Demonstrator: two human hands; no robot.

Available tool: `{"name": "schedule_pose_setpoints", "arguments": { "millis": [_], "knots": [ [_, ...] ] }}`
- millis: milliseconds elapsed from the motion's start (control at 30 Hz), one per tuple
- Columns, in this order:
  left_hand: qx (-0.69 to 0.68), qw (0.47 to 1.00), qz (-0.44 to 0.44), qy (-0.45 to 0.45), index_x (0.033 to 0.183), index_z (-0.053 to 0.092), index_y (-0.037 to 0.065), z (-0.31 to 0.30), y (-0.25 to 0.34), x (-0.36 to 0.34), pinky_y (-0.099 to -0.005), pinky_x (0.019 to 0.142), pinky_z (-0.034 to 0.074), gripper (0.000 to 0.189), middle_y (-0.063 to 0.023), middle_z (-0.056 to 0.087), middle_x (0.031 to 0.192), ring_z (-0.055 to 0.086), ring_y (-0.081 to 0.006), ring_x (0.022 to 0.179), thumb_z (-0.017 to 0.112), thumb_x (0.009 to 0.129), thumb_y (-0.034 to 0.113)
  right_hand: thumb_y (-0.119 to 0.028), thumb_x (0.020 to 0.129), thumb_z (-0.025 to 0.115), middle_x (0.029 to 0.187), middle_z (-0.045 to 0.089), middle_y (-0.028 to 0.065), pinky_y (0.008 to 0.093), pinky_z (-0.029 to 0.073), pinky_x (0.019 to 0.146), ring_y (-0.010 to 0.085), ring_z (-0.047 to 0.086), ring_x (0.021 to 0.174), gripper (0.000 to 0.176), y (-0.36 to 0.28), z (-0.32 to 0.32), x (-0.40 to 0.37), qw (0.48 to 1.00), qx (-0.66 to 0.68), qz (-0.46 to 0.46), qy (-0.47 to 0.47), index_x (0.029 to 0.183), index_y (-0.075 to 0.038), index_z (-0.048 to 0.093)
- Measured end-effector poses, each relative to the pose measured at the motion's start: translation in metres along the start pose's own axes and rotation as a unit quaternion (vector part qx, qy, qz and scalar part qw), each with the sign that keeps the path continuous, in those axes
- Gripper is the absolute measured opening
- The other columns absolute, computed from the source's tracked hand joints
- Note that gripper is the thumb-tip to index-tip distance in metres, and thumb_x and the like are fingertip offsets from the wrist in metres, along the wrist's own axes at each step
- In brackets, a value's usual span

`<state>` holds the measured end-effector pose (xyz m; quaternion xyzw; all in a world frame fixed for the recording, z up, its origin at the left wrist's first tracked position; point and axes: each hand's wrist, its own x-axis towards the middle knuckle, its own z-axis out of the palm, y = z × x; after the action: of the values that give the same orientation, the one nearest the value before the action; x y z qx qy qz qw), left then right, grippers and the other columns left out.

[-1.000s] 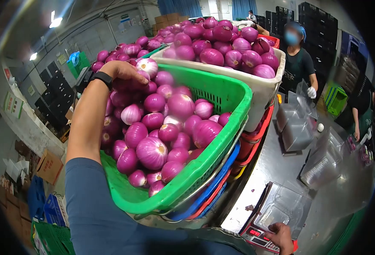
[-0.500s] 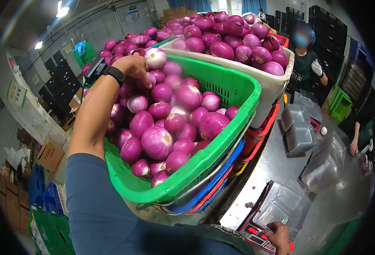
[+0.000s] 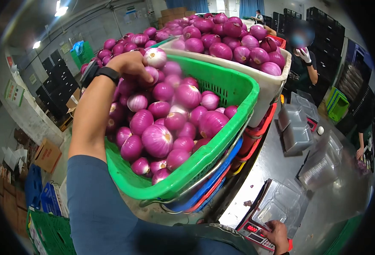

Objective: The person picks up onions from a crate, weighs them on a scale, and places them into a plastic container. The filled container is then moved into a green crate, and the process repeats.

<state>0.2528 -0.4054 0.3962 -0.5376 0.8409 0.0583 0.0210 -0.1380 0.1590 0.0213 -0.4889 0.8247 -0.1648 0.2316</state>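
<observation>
My left hand [image 3: 130,67] reaches over the far left of a green plastic basket [image 3: 162,193] heaped with peeled red onions [image 3: 157,140]. Its fingers curl round a red onion [image 3: 152,73], and a paler onion [image 3: 155,58] lies just past the knuckles. At the lower right, my right hand [image 3: 276,236] has its thumb and fingers bent at the near edge of a clear plastic container [image 3: 276,206]. That container rests on a red and white digital scale [image 3: 255,238] with a lit display.
A white crate [image 3: 264,85] full of onions stands behind the basket. Stacked clear containers [image 3: 294,131] and more clear trays [image 3: 323,168] sit on the metal table [image 3: 247,193]. Across it, a masked co-worker [image 3: 300,63] raises a gloved hand holding an onion; another person's hand [image 3: 360,153] shows at right.
My left hand's fingers have closed in around an onion. The scale's digits have changed. The co-worker's gloved hand has moved left and up, with an onion now in it. The view has shifted slightly.
</observation>
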Motion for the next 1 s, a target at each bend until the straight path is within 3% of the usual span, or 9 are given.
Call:
{"name": "schedule_pose_setpoints", "arguments": {
  "millis": [200, 400, 433, 500, 600, 633, 767, 933, 1000],
  "knots": [
    [-0.542, 0.82, 0.178, 0.056, 0.132, 0.062, 0.006, -0.018, -0.013, -0.037, -0.0347, 0.091, 0.057, 0.048, -0.0073, 0.07, 0.118, 0.068, -0.0183, 0.108, 0.075, 0.093, 0.029, -0.022, 0.064, 0.089, 0.086, 0.071, 0.0188, 0.0421, 0.056, 0.078, 0.0362, 0.07, 0.082, 0.036, 0.007, 0.004, -0.002, 0.999, -0.007, -0.035, 0.009, 0.09, 0.0, 0.075],
    [-0.716, 0.605, 0.31, 0.156, 0.135, 0.058, 0.012, -0.006, 0.013, -0.131, -0.0494, 0.1, 0.056, 0.046, -0.0078, 0.062, 0.134, 0.061, -0.029, 0.123, 0.07, 0.096, 0.032, -0.031, 0.07, 0.084, 0.089, 0.07, 0.018, 0.0471, 0.054, 0.081, 0.0392, 0.067, 0.087, 0.034, 0.03, 0.015, -0.013, 0.995, 0.001, -0.087, 0.041, 0.089, -0.005, 0.074],
    [-0.599, 0.638, 0.345, 0.34, 0.139, 0.054, 0.013, 0.005, -0.019, -0.13, -0.0527, 0.104, 0.053, 0.054, -0.0113, 0.051, 0.146, 0.052, -0.0306, 0.133, 0.072, 0.092, 0.031, -0.032, 0.071, 0.084, 0.088, 0.07, 0.0181, 0.0475, 0.054, 0.081, 0.0396, 0.067, 0.088, 0.035, 0.036, 0.019, -0.016, 0.994, 0.009, -0.1, 0.054, 0.091, -0.005, 0.074],
    [-0.764, 0.522, 0.248, 0.287, 0.152, 0.038, 0.004, 0.004, 0.024, -0.199, -0.0537, 0.115, 0.043, 0.078, -0.022, 0.04, 0.153, 0.042, -0.0369, 0.142, 0.068, 0.082, 0.021, -0.037, 0.072, 0.084, 0.091, 0.069, 0.0193, 0.0495, 0.053, 0.079, 0.0402, 0.066, 0.091, 0.041, 0.026, 0.007, -0.02, 0.992, -0.002, -0.117, 0.047, 0.095, -0.006, 0.072],
    [-0.849, 0.321, 0.385, 0.167, 0.155, 0.039, 0.021, 0.048, 0.099, -0.257, -0.075, 0.116, 0.02, 0.093, -0.0151, 0.029, 0.165, 0.022, -0.0416, 0.153, 0.071, 0.081, 0.066, -0.038, 0.072, 0.085, 0.089, 0.064, 0.0137, 0.0464, 0.049, 0.076, 0.036, 0.062, 0.085, 0.044, 0.024, -0.007, -0.029, 0.968, 0.026, -0.198, 0.153, 0.095, -0.006, 0.067],
    [-0.689, 0.552, 0.421, 0.209, 0.151, 0.043, 0.011, 0.067, 0.111, -0.274, -0.0681, 0.117, 0.029, 0.098, -0.0206, 0.038, 0.158, 0.033, -0.0426, 0.148, 0.076, 0.075, 0.064, -0.034, 0.071, 0.086, 0.09, 0.064, 0.0132, 0.0452, 0.049, 0.076, 0.0351, 0.062, 0.085, 0.043, 0.022, -0.015, -0.03, 0.961, 0.049, -0.203, 0.183, 0.097, -0.006, 0.067],
    [-0.431, 0.791, 0.355, 0.249, 0.145, 0.049, 0.001, 0.168, 0.164, -0.304, -0.0451, 0.109, 0.045, 0.065, -0.0233, 0.056, 0.14, 0.056, -0.0357, 0.126, 0.066, 0.091, 0.033, -0.022, 0.069, 0.087, 0.091, 0.067, 0.0121, 0.0402, 0.051, 0.075, 0.0317, 0.064, 0.084, 0.04, 0.044, -0.037, -0.044, 0.927, 0.105, -0.229, 0.279, 0.099, -0.005, 0.068],
    [-0.643, 0.708, 0.254, -0.142, 0.122, 0.071, -0.002, 0.289, 0.349, -0.283, -0.0434, 0.112, 0.043, 0.064, -0.0244, 0.056, 0.144, 0.056, -0.0357, 0.131, 0.09, 0.066, 0.022, -0.016, 0.071, 0.087, 0.087, 0.07, 0.0106, 0.0352, 0.051, 0.066, 0.0257, 0.066, 0.074, 0.035, 0.097, -0.045, -0.075, 0.926, 0.157, -0.18, 0.291, 0.098, -0.004, 0.069],
    [-0.532, 0.773, 0.291, -0.185, 0.122, 0.071, -0.002, 0.34, 0.389, -0.257, -0.0399, 0.111, 0.043, 0.064, -0.0181, 0.058, 0.142, 0.056, -0.03, 0.131, 0.091, 0.067, 0.024, -0.016, 0.071, 0.086, 0.086, 0.07, 0.0103, 0.0348, 0.051, 0.064, 0.025, 0.066, 0.072, 0.034, 0.121, -0.045, -0.089, 0.931, 0.183, -0.152, 0.276, 0.099, -0.004, 0.069]
  ]
}}
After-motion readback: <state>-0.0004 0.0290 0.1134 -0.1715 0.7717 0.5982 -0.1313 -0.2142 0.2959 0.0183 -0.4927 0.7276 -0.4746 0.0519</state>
